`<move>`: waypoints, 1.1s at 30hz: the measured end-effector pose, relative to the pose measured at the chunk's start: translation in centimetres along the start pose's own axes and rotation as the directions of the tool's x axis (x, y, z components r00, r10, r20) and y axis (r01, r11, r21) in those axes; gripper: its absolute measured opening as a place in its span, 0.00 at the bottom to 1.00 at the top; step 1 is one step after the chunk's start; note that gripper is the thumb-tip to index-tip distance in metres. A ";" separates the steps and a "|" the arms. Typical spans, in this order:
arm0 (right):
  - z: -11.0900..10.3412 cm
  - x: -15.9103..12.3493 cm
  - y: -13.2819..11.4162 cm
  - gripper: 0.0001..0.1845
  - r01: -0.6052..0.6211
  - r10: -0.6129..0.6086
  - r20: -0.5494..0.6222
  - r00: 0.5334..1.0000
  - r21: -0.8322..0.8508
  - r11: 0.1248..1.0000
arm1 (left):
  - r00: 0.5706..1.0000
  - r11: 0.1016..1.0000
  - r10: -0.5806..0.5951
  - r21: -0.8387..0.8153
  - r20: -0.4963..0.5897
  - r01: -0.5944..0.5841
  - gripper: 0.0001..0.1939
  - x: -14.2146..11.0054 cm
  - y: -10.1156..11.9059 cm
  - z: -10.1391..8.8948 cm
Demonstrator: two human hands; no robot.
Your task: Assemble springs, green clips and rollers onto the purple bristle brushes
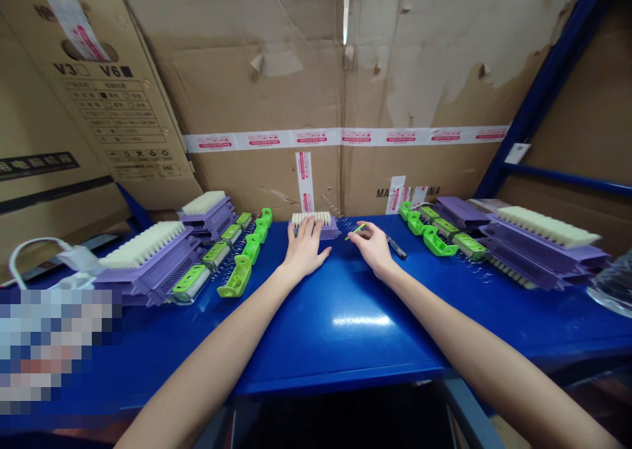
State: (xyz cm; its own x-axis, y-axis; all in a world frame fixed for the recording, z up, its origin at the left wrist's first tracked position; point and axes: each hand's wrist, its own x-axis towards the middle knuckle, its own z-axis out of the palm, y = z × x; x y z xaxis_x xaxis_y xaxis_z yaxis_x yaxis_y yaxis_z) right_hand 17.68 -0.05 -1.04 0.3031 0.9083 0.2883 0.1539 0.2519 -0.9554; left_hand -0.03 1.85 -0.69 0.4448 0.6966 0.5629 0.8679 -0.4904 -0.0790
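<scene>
A small purple brush with cream bristles (326, 228) lies at the back middle of the blue table. My left hand (305, 248) rests on it, fingers stretched over the bristles and thumb out to the side. To the right, my right hand (374, 246) pinches a thin yellow-green strip (355, 230) between thumb and fingertips. Its exact kind is too small to make out. A dark pen (396, 247) lies just beside that hand. Thin coil springs (349, 224) stand out faintly behind the strip, near the cardboard.
Stacked purple brush parts (148, 274) stand at left, with more purple brush stacks (536, 248) at right. Bright green brackets (237, 278) and green-topped clear pieces (191, 282) line the left side; similar green brackets (439, 243) sit right. A cardboard wall (257, 93) closes the back.
</scene>
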 end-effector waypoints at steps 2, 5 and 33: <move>-0.2 0.2 0.1 0.26 -0.002 0.001 -0.019 1.000 -0.048 0.999 | 1.000 1.000 0.016 0.006 0.007 -0.016 0.34 0.2 -0.3 -0.4; -0.4 0.4 0.3 0.27 -0.002 -0.003 -0.048 0.999 -0.107 0.994 | 1.000 0.999 0.001 0.032 -0.004 -0.001 0.37 0.5 -0.6 -1.2; -2.2 0.2 -2.7 0.24 0.189 -0.315 -0.309 0.897 -0.374 0.908 | 0.978 0.993 -0.105 0.075 0.178 0.092 0.41 1.0 -1.0 -3.2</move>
State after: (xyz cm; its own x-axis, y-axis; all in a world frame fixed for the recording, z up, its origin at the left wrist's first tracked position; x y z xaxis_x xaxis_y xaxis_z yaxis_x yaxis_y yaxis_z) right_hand 19.40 -1.32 1.78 0.5146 0.6326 0.5789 0.5488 0.2758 -0.7892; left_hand -1.15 1.36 2.64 0.3838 0.8262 0.4123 0.9195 -0.3831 -0.0883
